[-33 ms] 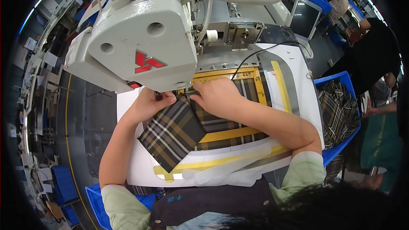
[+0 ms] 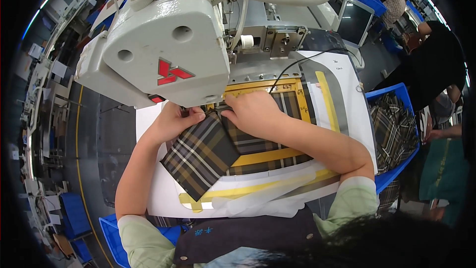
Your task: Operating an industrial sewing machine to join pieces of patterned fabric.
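My left hand (image 2: 178, 119) pinches the upper corner of a folded plaid fabric piece (image 2: 198, 154), its thumb and fingertips closed on it below the white sewing machine head (image 2: 148, 44). My right hand (image 2: 248, 111) is curled at that piece's upper right edge, fingertips and thumb pressed on the fabric close to my left fingers. Beneath lies more plaid fabric (image 2: 258, 144) in a yellow template frame (image 2: 302, 104), on a white board (image 2: 163, 188) with yellow tape strips. The very tips of my right fingers are partly hidden.
A blue bin of plaid pieces (image 2: 394, 134) stands at my right, another blue bin (image 2: 114, 238) at lower left. A screen (image 2: 349, 22) stands at back right. Co-workers (image 2: 426, 64) are at the right. A black cable (image 2: 302, 60) crosses behind the frame.
My hands and the fabric look unmoved. At the far right edge, a co-worker's hand and the green cloth there have shifted slightly.
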`<state>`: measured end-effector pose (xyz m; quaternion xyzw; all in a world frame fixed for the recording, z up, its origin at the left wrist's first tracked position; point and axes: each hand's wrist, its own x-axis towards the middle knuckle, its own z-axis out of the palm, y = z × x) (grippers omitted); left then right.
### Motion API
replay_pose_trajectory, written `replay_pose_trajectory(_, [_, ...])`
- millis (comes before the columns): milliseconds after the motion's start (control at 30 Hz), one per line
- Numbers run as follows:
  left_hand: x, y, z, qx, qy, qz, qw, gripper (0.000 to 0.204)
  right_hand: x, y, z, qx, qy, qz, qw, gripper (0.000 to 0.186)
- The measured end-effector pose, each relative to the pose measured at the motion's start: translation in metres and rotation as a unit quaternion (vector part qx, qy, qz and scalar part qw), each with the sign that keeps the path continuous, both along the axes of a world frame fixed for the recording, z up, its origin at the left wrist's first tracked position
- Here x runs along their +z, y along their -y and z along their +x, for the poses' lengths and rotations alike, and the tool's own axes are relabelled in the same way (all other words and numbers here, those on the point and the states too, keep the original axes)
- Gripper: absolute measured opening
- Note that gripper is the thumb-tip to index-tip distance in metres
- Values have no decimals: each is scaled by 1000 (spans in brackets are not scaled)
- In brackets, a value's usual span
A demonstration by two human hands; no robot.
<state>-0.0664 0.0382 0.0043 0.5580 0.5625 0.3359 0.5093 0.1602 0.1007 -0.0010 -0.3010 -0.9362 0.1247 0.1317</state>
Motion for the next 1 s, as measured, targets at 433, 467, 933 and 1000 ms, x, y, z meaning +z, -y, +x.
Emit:
replay_pose_trajectory(433, [-2,-1,-3,-20,1,-6,1000,5,-1,-1,-3,4,32,2,999,28])
replay_pose_trajectory(467, [-2,-1,-3,-18,-1,-7,1000,5,-1,-2,-2,7,26,-3,1000,29])
replay_pose_trajectory(933, [-1,-1,-3,-27,13,-3,1000,5,0,1,-2,11,25,35,999,29])
replay_pose_trajectory(1000, [-1,-1,-3,-30,6,-3,1000,5,0,0,-2,10,31,28,999,29])
